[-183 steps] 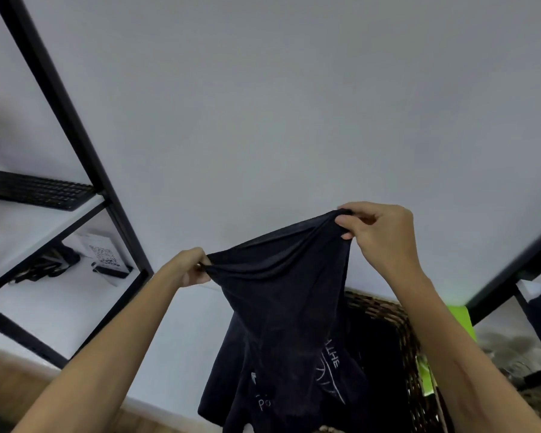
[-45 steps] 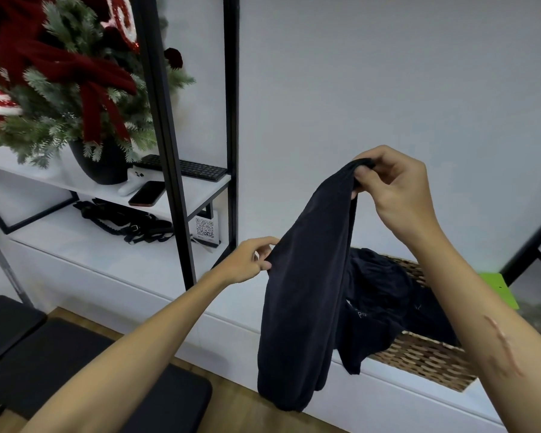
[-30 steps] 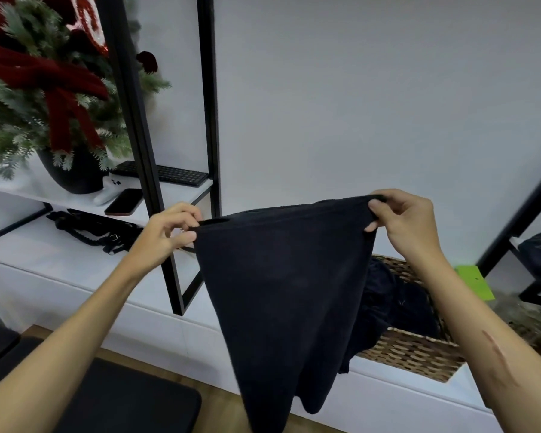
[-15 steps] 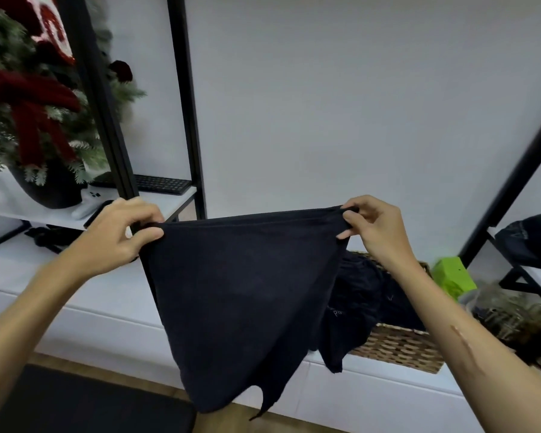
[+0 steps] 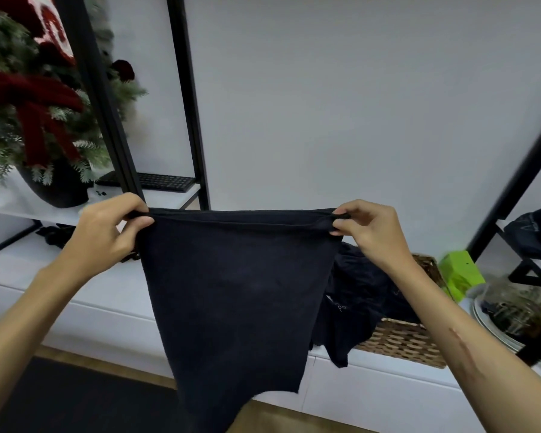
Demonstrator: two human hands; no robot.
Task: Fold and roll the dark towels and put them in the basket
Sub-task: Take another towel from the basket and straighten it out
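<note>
A dark towel [image 5: 235,295] hangs stretched in the air in front of me. My left hand [image 5: 107,226] pinches its top left corner and my right hand [image 5: 369,226] pinches its top right corner, so the top edge runs taut between them. Behind the towel to the right, a wicker basket [image 5: 403,342] sits on the white ledge. More dark cloth [image 5: 356,301] lies in the basket and droops over its front rim.
A black metal shelf frame [image 5: 103,98] stands at the left, with a potted Christmas tree [image 5: 28,98] and a keyboard [image 5: 166,182] on its shelf. A green box [image 5: 461,273] and a glass bowl [image 5: 519,310] sit right of the basket. A white ledge [image 5: 100,295] runs below.
My hands have pulled further apart and the towel now hangs flatter and wider. Earlier my right hand alone held it up while the left reached for a corner.
</note>
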